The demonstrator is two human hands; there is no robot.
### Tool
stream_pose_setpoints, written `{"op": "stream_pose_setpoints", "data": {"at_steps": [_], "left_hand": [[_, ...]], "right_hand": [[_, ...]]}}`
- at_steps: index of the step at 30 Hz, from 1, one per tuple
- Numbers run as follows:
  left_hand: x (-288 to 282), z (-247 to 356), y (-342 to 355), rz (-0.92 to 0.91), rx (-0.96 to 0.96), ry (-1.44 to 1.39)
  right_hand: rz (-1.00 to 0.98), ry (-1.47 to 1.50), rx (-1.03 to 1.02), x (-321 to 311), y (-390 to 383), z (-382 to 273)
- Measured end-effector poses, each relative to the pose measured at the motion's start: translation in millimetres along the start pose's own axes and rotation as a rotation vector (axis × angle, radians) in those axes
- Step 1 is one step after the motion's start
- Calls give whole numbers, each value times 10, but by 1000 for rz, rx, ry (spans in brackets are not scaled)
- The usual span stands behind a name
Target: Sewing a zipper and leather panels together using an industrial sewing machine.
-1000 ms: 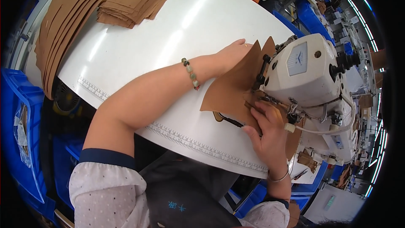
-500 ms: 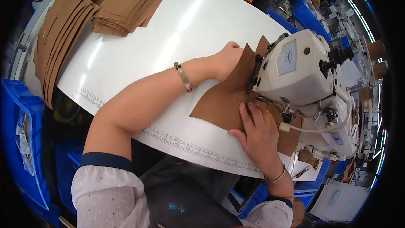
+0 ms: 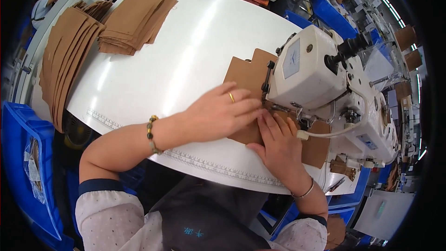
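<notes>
Lying palm down with fingers extended and nothing clasped, the person's right hand (image 3: 281, 144) rests on a brown piece (image 3: 246, 76) beside the sewing machine (image 3: 302, 72), near the right end of the surface (image 3: 186, 65). The left hand (image 3: 227, 114) reaches in over the near edge, loosely bent, its fingertips close against the right hand's; whether it pinches anything is hidden. The brown piece runs up to the machine head, its notched far end on the surface. Work on it appears under way rather than finished, judging by its place at the machine; any stitching is too small to see. Toward the far left corner lie a flat stack (image 3: 134, 18) and a fanned stack (image 3: 65, 56) dipping past the left edge, probably what is left, though whether they are already sewn cannot be told.
</notes>
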State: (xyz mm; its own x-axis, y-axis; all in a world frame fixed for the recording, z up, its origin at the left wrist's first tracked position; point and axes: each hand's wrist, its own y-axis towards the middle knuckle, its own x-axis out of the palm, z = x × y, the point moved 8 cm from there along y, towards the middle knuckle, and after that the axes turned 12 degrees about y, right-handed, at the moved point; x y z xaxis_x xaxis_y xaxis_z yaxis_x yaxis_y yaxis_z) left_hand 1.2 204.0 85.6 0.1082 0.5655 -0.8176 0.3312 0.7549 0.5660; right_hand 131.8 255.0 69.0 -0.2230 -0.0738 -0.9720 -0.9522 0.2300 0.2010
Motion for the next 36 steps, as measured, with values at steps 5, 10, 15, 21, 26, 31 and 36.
{"op": "stream_pose_setpoints", "data": {"at_steps": [5, 10, 15, 21, 26, 31, 36], "left_hand": [[254, 170, -23, -221, -62, -23], [399, 126, 12, -313, -77, -96], [333, 115, -40, -228, -125, -93], [364, 85, -16, -175, -116, -132], [398, 95, -36, -204, -134, -93], [433, 106, -41, -220, -134, -108], [441, 119, -39, -247, -115, -115]], "right_hand": [[-57, 108, 159, 44, -19, 154], [-49, 118, 184, 36, -10, 209], [-52, 133, 182, 14, -17, 229], [-40, 4, 162, -40, 94, 222], [-69, -39, 123, -266, -292, 329], [1013, -161, 303, -2237, -1697, 1414], [981, -201, 973, -3322, -3012, 3316]]}}
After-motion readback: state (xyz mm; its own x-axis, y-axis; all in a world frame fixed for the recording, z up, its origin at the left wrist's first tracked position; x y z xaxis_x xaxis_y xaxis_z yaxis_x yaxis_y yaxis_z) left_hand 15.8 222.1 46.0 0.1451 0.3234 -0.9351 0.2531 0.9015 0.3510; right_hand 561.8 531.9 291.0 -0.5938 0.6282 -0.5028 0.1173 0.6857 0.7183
